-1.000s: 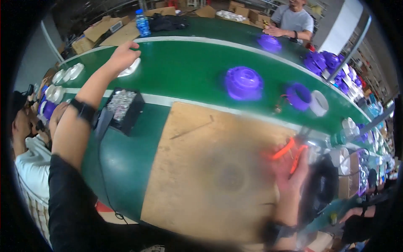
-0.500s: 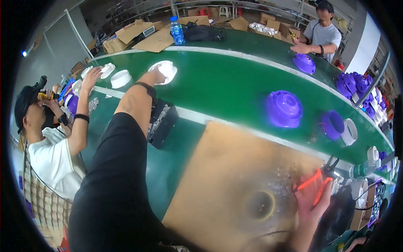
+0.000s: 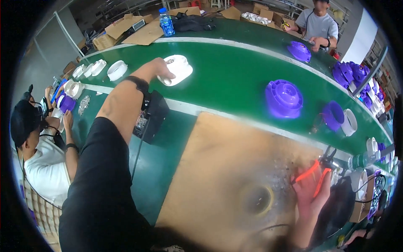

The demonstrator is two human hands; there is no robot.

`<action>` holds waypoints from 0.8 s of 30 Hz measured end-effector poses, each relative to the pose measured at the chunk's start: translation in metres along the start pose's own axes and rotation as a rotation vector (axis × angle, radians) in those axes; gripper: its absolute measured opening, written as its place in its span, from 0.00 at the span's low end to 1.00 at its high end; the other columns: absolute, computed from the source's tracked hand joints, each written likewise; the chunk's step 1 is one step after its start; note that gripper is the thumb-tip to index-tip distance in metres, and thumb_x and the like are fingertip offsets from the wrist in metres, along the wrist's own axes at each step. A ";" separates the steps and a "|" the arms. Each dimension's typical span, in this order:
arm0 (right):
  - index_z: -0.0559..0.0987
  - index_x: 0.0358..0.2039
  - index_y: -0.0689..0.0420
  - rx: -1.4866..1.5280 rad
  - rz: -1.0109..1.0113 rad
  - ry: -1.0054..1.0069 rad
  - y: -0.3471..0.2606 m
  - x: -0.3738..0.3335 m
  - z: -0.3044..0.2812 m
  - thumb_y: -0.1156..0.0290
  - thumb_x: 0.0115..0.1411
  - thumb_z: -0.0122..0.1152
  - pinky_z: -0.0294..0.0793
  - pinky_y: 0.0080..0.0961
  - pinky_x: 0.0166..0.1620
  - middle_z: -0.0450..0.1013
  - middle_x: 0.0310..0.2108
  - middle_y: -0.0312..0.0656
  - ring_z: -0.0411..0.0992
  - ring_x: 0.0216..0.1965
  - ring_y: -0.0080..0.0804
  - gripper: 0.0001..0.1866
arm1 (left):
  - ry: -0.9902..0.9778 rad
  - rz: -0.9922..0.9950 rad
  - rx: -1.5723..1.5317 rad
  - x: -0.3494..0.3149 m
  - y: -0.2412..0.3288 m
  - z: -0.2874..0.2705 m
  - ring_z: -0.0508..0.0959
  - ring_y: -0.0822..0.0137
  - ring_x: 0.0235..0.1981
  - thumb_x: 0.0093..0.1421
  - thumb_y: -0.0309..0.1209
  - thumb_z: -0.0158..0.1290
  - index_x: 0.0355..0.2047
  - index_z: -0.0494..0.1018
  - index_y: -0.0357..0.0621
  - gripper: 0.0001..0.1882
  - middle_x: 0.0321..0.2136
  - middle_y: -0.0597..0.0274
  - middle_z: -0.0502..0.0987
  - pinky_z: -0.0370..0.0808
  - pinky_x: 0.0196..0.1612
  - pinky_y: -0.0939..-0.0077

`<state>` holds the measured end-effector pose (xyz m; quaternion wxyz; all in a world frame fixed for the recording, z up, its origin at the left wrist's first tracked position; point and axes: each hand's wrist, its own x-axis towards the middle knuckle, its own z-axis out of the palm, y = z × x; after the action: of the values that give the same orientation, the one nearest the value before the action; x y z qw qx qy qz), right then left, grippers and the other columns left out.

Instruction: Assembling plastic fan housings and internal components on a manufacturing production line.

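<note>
My left hand [image 3: 158, 70] reaches forward over the green belt. Its fingers and thumb grip the near left edge of a white plastic housing [image 3: 180, 69], which has a small round grille on top. In my right hand [image 3: 311, 188], at the right edge of the wooden board [image 3: 218, 168], rests a pair of orange-handled nippers [image 3: 321, 169]. Their dark jaws are slightly apart and point away from me. A yellowish ring [image 3: 270, 200] around a dark round spot lies on the board, left of that hand.
A purple housing [image 3: 284, 98], a purple ring [image 3: 333, 115] and a white ring [image 3: 349, 122] sit on the belt [image 3: 226, 75]. Beside my left forearm stands a black bin [image 3: 154, 112] of small clear bits. One co-worker [image 3: 48, 164] is at left, another [image 3: 317, 25] across the belt.
The white housing has shifted right and turned, with my left hand now clearly gripping its edge. My right hand keeps the nippers. The left co-worker's hand has withdrawn from the belt.
</note>
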<state>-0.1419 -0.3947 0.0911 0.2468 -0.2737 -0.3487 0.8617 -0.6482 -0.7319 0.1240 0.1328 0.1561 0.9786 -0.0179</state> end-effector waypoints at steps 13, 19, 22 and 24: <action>0.70 0.55 0.56 -0.003 -0.004 -0.001 -0.005 -0.013 0.001 0.42 0.65 0.45 0.73 0.46 0.48 0.72 0.44 0.44 0.72 0.46 0.40 0.31 | 0.417 0.290 -0.162 -0.093 0.109 -0.003 0.73 0.46 0.52 0.41 0.41 0.69 0.31 0.76 0.40 0.22 0.42 0.41 0.76 0.72 0.51 0.62; 0.69 0.56 0.58 -0.078 -0.068 -0.032 -0.003 -0.013 -0.003 0.43 0.68 0.39 0.72 0.41 0.47 0.72 0.44 0.44 0.71 0.46 0.36 0.31 | 0.879 0.919 -0.485 -0.222 0.148 0.018 0.69 0.41 0.56 0.44 0.26 0.67 0.30 0.73 0.37 0.15 0.56 0.38 0.61 0.68 0.57 0.56; 0.69 0.55 0.57 -0.175 -0.121 -0.084 -0.002 -0.015 0.001 0.44 0.68 0.39 0.71 0.36 0.47 0.73 0.44 0.42 0.71 0.46 0.35 0.30 | 0.883 0.979 -0.606 -0.263 0.162 0.037 0.67 0.41 0.59 0.43 0.21 0.66 0.29 0.74 0.35 0.14 0.60 0.36 0.59 0.68 0.60 0.55; 0.69 0.56 0.56 -0.152 -0.118 -0.100 0.004 -0.012 0.002 0.44 0.69 0.38 0.70 0.34 0.47 0.73 0.44 0.42 0.71 0.47 0.33 0.30 | 0.840 0.981 -0.644 -0.283 0.163 0.046 0.66 0.41 0.60 0.42 0.21 0.66 0.29 0.74 0.35 0.14 0.60 0.35 0.58 0.67 0.60 0.54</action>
<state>-0.1355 -0.4056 0.0930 0.2578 -0.2274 -0.4403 0.8294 -0.3262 -0.6657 0.1555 -0.2226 0.5242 0.7210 0.3946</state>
